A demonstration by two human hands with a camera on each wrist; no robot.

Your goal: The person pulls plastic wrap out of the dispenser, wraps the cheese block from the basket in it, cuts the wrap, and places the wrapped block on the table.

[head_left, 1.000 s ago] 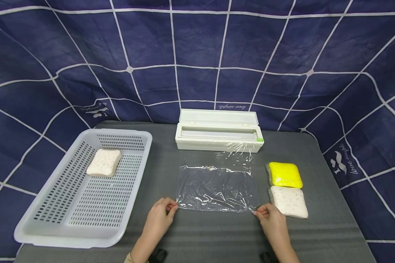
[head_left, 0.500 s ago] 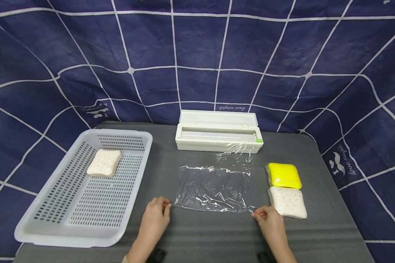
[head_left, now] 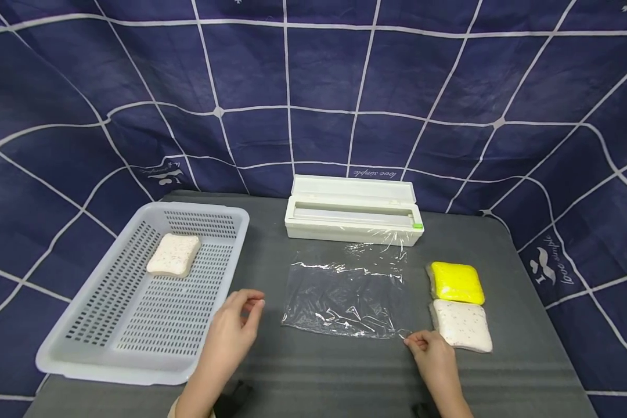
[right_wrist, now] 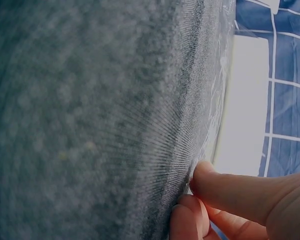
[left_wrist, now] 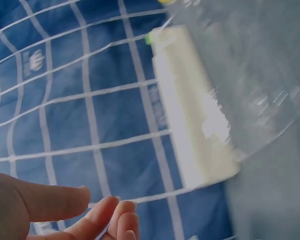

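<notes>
A sheet of clear plastic wrap [head_left: 345,299] lies on the grey table, running out from the front of a white wrap dispenser box [head_left: 355,223] with its lid up. My right hand [head_left: 435,354] pinches the sheet's near right corner, and in the right wrist view thumb and fingertips [right_wrist: 204,172] meet at the film's edge. My left hand [head_left: 232,325] is off the wrap, beside the basket's right rim, its fingers loosely bent with nothing between them. In the left wrist view a gap shows between thumb [left_wrist: 60,201] and fingers.
A pale perforated plastic basket [head_left: 188,371] at left holds a white speckled cushion-shaped block [head_left: 173,255]. Right of the wrap lie a yellow block [head_left: 456,282] and another white speckled block [head_left: 462,325], both film-covered. A blue checked cloth [head_left: 313,81] hangs behind the table.
My left hand has let go of the wrap's near left corner and moved left toward the basket. My right hand stays at the right corner. The head view has shifted slightly.
</notes>
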